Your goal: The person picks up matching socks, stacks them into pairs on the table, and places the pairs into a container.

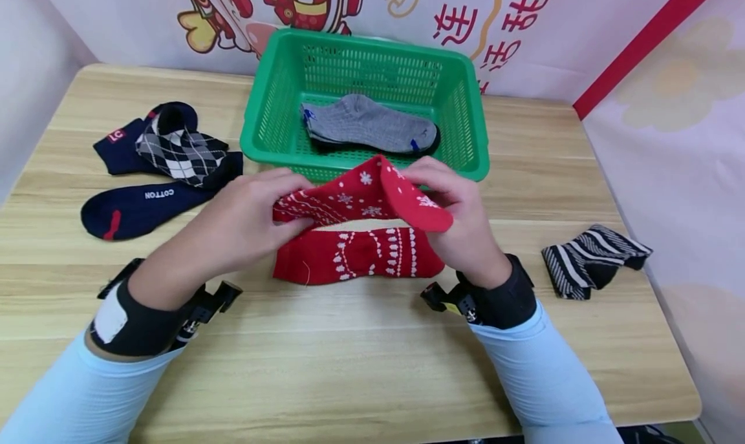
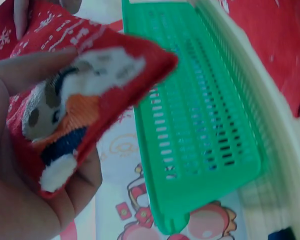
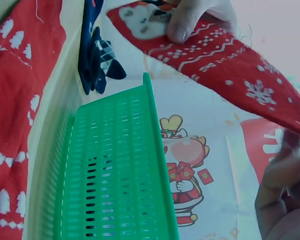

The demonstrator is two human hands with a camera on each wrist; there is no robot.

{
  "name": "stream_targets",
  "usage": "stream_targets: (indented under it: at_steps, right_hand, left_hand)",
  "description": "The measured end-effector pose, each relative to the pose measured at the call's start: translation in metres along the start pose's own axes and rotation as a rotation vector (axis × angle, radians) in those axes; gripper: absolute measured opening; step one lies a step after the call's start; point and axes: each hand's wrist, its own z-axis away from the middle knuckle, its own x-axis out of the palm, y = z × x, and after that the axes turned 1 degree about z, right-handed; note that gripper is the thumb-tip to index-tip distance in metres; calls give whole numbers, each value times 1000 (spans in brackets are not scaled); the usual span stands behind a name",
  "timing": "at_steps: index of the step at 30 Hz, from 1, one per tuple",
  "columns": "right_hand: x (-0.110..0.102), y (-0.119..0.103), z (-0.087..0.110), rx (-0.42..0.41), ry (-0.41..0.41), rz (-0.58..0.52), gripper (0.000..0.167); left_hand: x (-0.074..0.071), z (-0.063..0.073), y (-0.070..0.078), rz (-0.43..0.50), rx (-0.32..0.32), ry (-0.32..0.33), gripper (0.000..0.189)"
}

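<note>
A red sock (image 1: 343,195) with white snowflakes is held above the table, folded over towards its right end. My left hand (image 1: 250,211) pinches its left end between thumb and fingers. That end, in the left wrist view, carries a white animal face (image 2: 97,75) with orange and dark blue patches. At the other end, my right hand (image 1: 465,218) holds the sock, its fingertips partly hidden behind the cloth. A second red sock (image 1: 361,256), with white patterns, lies flat on the table just below the held one.
Behind the hands stands a green basket (image 1: 365,40) with grey socks (image 1: 372,124) inside. Dark blue socks (image 1: 145,205) and a black-and-grey argyle sock (image 1: 186,153) lie at the left. Striped black-and-white socks (image 1: 593,256) lie near the table's right edge.
</note>
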Motion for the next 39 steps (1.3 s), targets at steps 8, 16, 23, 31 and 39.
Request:
stream_targets:
  at_steps: [8, 16, 23, 31, 39]
  right_hand:
    - [-5, -3, -3, 71, 41, 92, 29]
    - [-19, -7, -5, 175, -172, 44, 17]
    - [-19, -5, -7, 219, -129, -117, 35]
    - [-8, -9, -7, 160, -91, 177, 15]
    - [-1, -17, -5, 17, -181, 322, 32]
  left_hand:
    - [-5, 0, 1, -183, -12, 68, 34]
    - [-6, -1, -5, -227, 56, 113, 49]
    - [-4, -3, -10, -240, 153, 193, 53]
    - [0, -5, -10, -255, 112, -27, 69]
    - [12, -5, -13, -237, 138, -161, 70]
